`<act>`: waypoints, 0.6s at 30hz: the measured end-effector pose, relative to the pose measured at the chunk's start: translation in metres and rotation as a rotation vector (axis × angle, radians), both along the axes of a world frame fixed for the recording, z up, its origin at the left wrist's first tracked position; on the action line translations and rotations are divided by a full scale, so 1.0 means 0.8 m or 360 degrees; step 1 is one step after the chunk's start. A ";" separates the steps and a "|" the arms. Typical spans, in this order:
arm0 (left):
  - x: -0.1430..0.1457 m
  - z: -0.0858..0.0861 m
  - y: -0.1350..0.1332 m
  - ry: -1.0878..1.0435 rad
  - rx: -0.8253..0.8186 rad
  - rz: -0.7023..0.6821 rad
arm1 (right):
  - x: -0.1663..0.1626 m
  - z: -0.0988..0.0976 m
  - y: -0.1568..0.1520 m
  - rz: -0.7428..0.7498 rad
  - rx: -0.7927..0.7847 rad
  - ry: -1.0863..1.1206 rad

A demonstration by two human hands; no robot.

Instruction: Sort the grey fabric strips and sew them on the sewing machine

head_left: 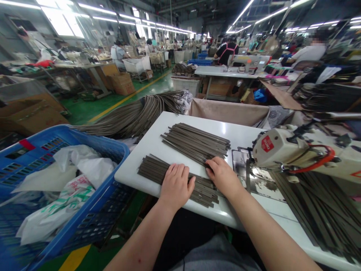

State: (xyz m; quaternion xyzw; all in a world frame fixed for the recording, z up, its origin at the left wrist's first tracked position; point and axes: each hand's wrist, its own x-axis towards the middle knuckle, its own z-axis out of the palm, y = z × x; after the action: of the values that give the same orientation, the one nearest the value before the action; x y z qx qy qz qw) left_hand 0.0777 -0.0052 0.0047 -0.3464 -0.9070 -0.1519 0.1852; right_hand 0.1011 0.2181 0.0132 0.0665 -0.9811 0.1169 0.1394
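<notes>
Two bundles of thin grey-brown strips lie side by side on the white sewing table [128, 167]. My left hand [177, 184] rests on the near bundle [152, 169], its fingers laid flat across the strips and its thumb out to the right. At the near edge of the far bundle [196, 140], my right hand [221, 175] has its thumb and curled fingers closed around the end of a strip. Its palm hides part of that strip and the right end of the near bundle. Right of this hand stands a sewing machine [282, 148] with a metal plate.
More strips [318, 210] spread beneath the machine arm, on the right. A blue plastic basket [118, 150] holding white plastic bags stands at the left. Behind it drapes a thick heap of long strips [135, 113]. A cloth-lined bin [231, 112] borders the table's far side.
</notes>
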 end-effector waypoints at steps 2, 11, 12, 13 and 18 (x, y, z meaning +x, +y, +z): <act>0.001 -0.001 0.000 0.0023 -0.0007 0.0001 | 0.001 0.001 -0.001 0.0010 0.0051 -0.0010; 0.002 -0.001 -0.002 0.0014 -0.0027 -0.0010 | -0.002 -0.005 0.005 -0.0077 -0.0011 -0.0023; 0.002 -0.003 -0.002 0.0014 -0.0025 -0.0007 | -0.002 -0.006 0.005 -0.0083 0.0022 -0.0002; 0.002 -0.004 -0.002 0.0024 -0.0018 0.0002 | -0.001 -0.006 0.004 -0.0079 0.0052 0.0026; 0.002 -0.005 -0.002 0.0075 0.0008 0.0050 | 0.011 0.007 -0.005 0.0108 -0.0083 0.0113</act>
State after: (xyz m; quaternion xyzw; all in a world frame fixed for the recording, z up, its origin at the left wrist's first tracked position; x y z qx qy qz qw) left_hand 0.0789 -0.0070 0.0008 -0.3351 -0.9073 -0.1431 0.2098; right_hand 0.1102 0.2139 0.0185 0.1002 -0.9693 0.1448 0.1717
